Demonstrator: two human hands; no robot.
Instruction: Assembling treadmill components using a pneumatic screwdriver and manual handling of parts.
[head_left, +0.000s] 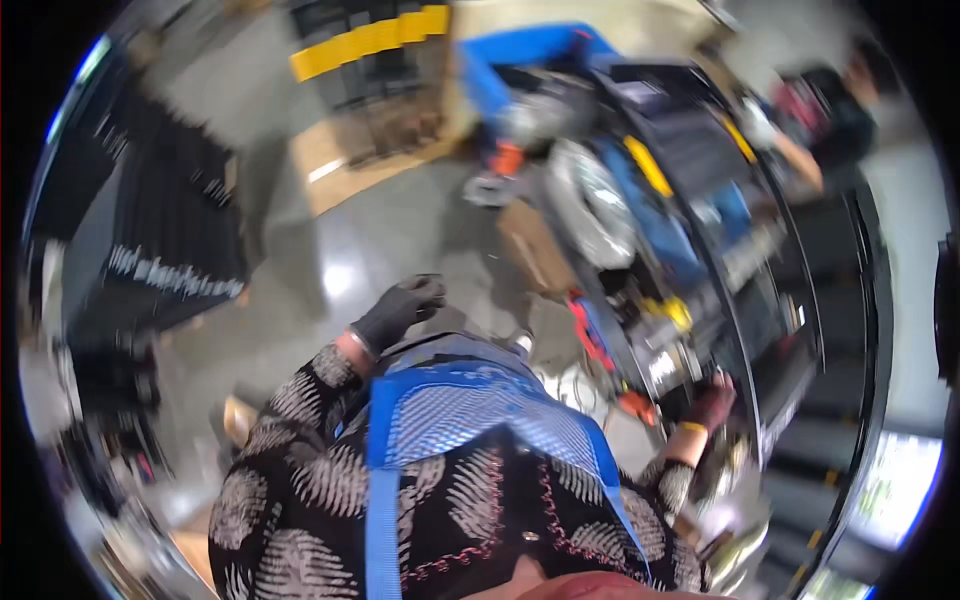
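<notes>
My left hand (402, 312), in a dark glove, hangs over the grey floor in front of my body. Its fingers look loosely curled in, with nothing visible in them. To the right, my right hand (711, 403) is at the near part of a cluttered workbench (640, 330), a yellow band round its wrist. That glove looks dark reddish, and motion smears its fingers, so what they touch is unclear. Close by on the bench lie an orange-red item (638, 407) and a yellow item (672, 312). A blue mesh apron or vest (480, 410) covers my front.
Tall dark stacks (170, 220) stand on the left. Ahead, black units with yellow bands (370, 45) rest on a cardboard-coloured base (330, 165). Beside the bench are a brown box (535, 245), a plastic-wrapped roll (592, 200) and a blue bin (485, 75). Another person's arm (798, 160) reaches in beyond.
</notes>
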